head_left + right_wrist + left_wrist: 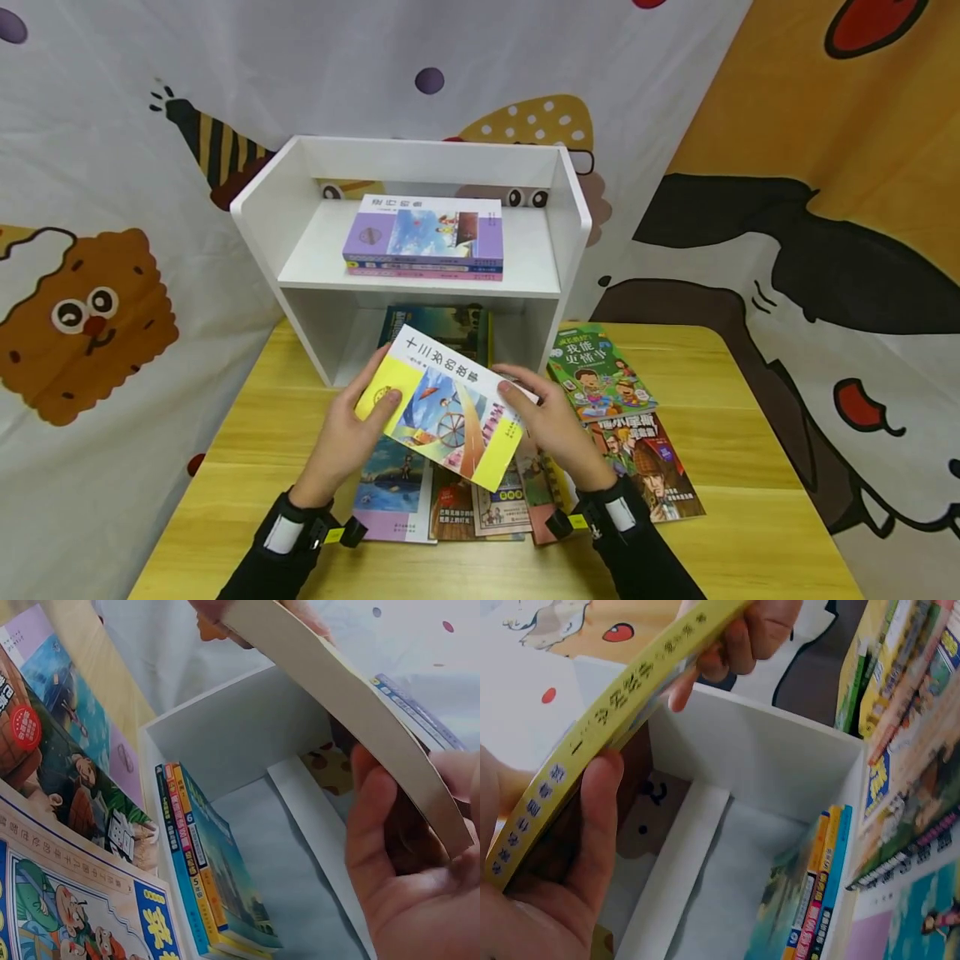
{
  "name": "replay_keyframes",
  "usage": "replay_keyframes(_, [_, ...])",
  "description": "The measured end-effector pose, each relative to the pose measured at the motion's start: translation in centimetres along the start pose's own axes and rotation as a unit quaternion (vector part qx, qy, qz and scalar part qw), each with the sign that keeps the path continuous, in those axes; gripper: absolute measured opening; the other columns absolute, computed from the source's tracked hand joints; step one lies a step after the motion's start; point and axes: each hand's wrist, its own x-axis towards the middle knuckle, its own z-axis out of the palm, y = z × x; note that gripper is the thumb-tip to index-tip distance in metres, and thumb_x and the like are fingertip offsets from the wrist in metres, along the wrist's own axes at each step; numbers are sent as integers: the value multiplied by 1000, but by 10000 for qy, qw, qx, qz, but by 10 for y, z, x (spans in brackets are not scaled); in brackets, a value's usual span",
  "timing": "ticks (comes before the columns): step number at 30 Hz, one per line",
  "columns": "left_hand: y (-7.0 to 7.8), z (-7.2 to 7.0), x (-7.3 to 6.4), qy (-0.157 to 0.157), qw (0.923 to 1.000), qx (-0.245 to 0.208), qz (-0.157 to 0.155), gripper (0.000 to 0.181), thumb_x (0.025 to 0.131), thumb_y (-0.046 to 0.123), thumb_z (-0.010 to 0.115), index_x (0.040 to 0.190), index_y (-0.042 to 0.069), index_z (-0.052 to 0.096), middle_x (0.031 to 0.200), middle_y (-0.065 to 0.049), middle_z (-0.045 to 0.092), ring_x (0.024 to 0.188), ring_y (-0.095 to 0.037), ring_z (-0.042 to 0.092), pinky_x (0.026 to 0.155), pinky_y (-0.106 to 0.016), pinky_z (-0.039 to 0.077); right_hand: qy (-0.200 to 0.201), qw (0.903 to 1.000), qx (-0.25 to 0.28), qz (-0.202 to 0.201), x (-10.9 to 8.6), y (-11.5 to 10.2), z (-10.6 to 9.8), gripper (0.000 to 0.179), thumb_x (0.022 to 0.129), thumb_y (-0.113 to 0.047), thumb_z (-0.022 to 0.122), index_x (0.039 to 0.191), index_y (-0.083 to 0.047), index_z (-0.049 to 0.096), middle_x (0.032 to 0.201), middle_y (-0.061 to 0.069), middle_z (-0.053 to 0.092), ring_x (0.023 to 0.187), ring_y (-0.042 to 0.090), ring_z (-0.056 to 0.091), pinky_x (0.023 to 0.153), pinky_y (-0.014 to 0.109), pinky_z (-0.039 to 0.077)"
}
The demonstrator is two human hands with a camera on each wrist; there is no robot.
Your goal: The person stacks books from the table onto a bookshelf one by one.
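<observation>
Both hands hold a yellow-and-white paperback book (448, 408) in front of the shelf, its cover facing up in the head view. My left hand (352, 421) grips its left end, thumb on the cover. At the opposite end my right hand (551, 421) grips it, thumb on top and fingers beneath. The yellow spine (615, 712) shows in the left wrist view, and the page edges (337, 682) in the right wrist view. Below the held book, several books, among them a blue-and-lilac book (392, 492), lie on the table, partly hidden by it.
A white two-tier shelf (315, 225) stands at the back. Its upper tier carries a stack of books (423, 237); a few books (214, 862) lie in the lower tier. On the wooden table (750, 467), a green book (600, 375) overlaps a brown book (648, 467) at right.
</observation>
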Motion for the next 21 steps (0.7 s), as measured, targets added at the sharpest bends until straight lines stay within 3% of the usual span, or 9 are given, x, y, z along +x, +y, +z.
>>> replay_keyframes(1, [3,0,0,95,9999,51,28,64,99,18,58,154,28,28,156,7,28,122,-18,52,87,-31,52,95,9999,51,-87,0,0,0,43,102,-21,52,144,-14,47,114,17,60,80,30,68,61,39,56])
replay_keyframes(6, [31,0,0,498,9985,-70,224,64,100,11,55,155,25,26,157,5,27,127,-21,48,88,-29,50,580,9962,320,-572,0,-4,-1,56,102,-14,51,152,-24,29,121,19,55,82,34,63,59,41,53])
replay_keyframes(10, [49,-1,1,865,9949,-262,451,64,100,8,52,156,21,23,158,2,25,133,-22,42,91,-29,48,617,9937,374,-861,-2,-6,3,67,102,-9,49,155,-32,15,131,18,47,82,39,59,60,45,53])
replay_keyframes(15, [54,-1,3,1083,9915,-270,673,65,101,3,47,156,22,18,159,0,22,141,-19,29,102,-28,38,-1,9927,622,-1032,-2,0,18,73,102,-7,47,156,-33,4,137,16,45,69,42,58,60,52,54])
replay_keyframes(19, [50,1,3,1084,9911,-376,671,65,102,1,44,156,23,16,159,0,23,140,-20,31,102,-30,38,-775,9849,1273,-882,-1,8,33,80,103,-7,44,153,-40,-10,111,29,60,68,54,57,57,58,52])
replay_keyframes(21, [47,1,1,1094,9912,-385,632,65,102,2,44,156,24,16,158,0,23,139,-20,32,101,-30,39,-987,9815,1387,-880,0,11,39,83,104,-6,42,151,-42,-15,88,34,59,64,57,55,53,57,52])
